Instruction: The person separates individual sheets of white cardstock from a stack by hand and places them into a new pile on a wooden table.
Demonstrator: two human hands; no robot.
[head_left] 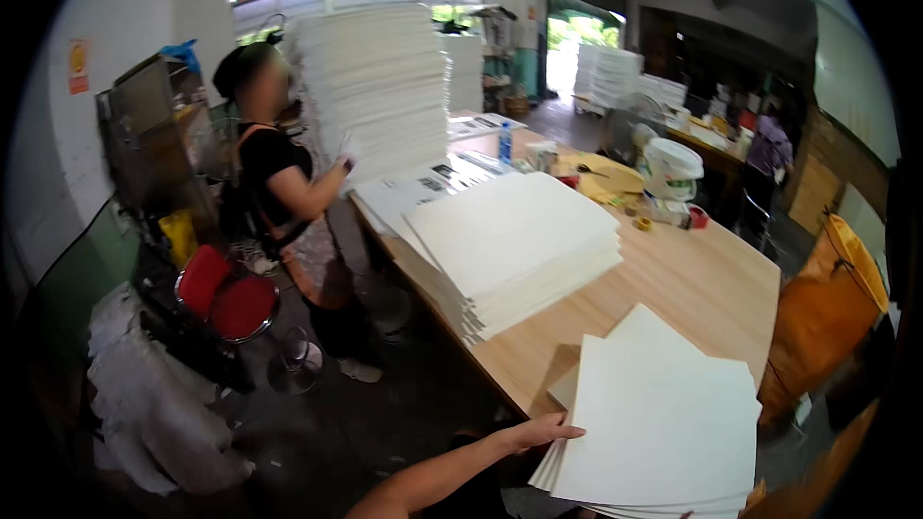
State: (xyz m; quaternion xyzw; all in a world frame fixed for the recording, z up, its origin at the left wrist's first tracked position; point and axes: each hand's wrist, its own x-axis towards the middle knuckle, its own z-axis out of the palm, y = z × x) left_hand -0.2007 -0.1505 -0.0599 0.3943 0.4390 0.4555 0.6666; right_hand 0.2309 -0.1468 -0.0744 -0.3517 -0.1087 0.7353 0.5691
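Observation:
My left hand (pixel 540 432) grips the left edge of a small fanned stack of white boards (pixel 663 423), thumb on top and fingers underneath. The stack is held at the near corner of the table, overlapping another white board (pixel 642 325) lying beneath it. Of my right hand only a sliver of skin seems to show at the bottom edge, by the near side of the boards; its fingers are hidden. Beyond, on the table, rests a thicker stack of white boards (pixel 519 231), its layers slightly uneven.
On the wooden table (pixel 711 269) stand a white bucket (pixel 670 169), tape rolls (pixel 642 224) and a blue bottle (pixel 505 142). A tall white stack (pixel 370 86) rises behind. A co-worker (pixel 279 173) stands left, near a red stool (pixel 240 306). An orange bag (pixel 822 312) is at right.

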